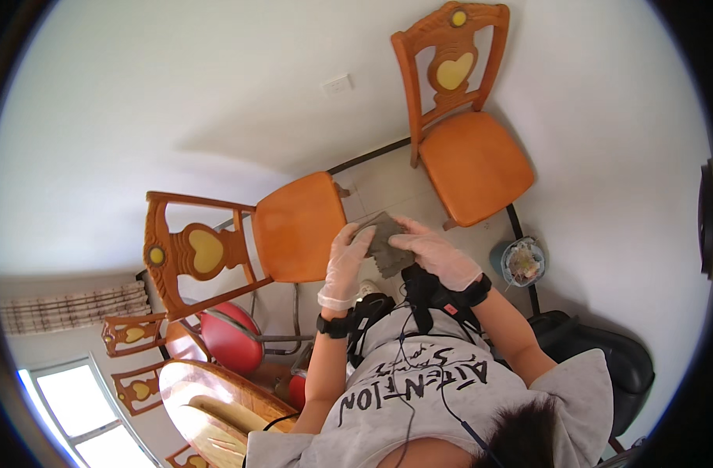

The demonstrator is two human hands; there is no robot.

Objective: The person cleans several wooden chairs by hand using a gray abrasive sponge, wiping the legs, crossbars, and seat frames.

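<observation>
Between my two gloved hands is a grey-green cloth [388,248], bunched at the top with a ragged lower edge hanging down. My left hand [351,251], in a thin translucent glove, grips the cloth's left side. On the other side my right hand [429,248], gloved alike, has its fingers on the cloth. Just left of my left hand is the orange seat of a wooden chair [301,228] with a carved, heart-inlaid back. A second matching chair [476,167] stands ahead to the right, apart from my hands.
A bin [499,257] with a plastic liner and rubbish stands by the right wall. Behind it is a black padded chair [605,362]. To the left are a red-seated metal chair [230,339], a glossy wooden table [198,380] and more carved chairs. A wall socket [337,85] is ahead.
</observation>
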